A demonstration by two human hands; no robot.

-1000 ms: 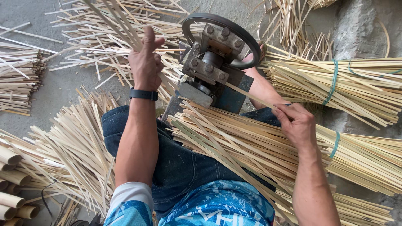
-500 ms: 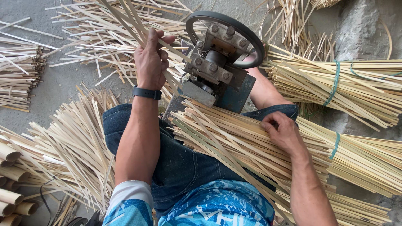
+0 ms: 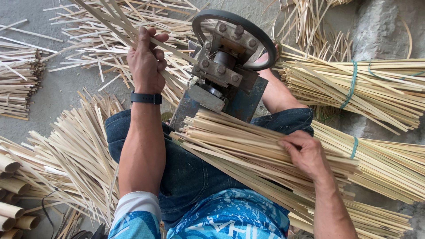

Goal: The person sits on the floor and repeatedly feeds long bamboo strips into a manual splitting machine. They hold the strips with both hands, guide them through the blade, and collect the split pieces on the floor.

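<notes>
The fingers of the left hand (image 3: 145, 62) were found clamped on a thin bamboo strip (image 3: 170, 45) on the far side of the splitting machine (image 3: 223, 73); half a second earlier the same hand had been closer to the machine's ring guard (image 3: 234, 37), so the strip was judged to have been drawn further out and to the left. The fingers of the right hand (image 3: 307, 152) were seen curled and pressed down on the stack of bamboo slats (image 3: 239, 150) laid across the lap, thumb along the top; one second earlier this hand had been raised with a single slat pinched, so a fresh slat was judged to be in the course of selection from the stack. Whether a single slat was already gripped could not be told.

A dark wristband (image 3: 146, 98) was noted on the left forearm. The machine stood between the knees, its ring guard tilted toward the camera. Beyond it, loose split strips (image 3: 102, 40) were scattered over the concrete floor (image 3: 66, 90). To the right, bundles tied with green bands (image 3: 354, 84) were stacked. To the left, a fan of slats (image 3: 75, 150) and several round bamboo sections (image 3: 11, 186) were recorded.
</notes>
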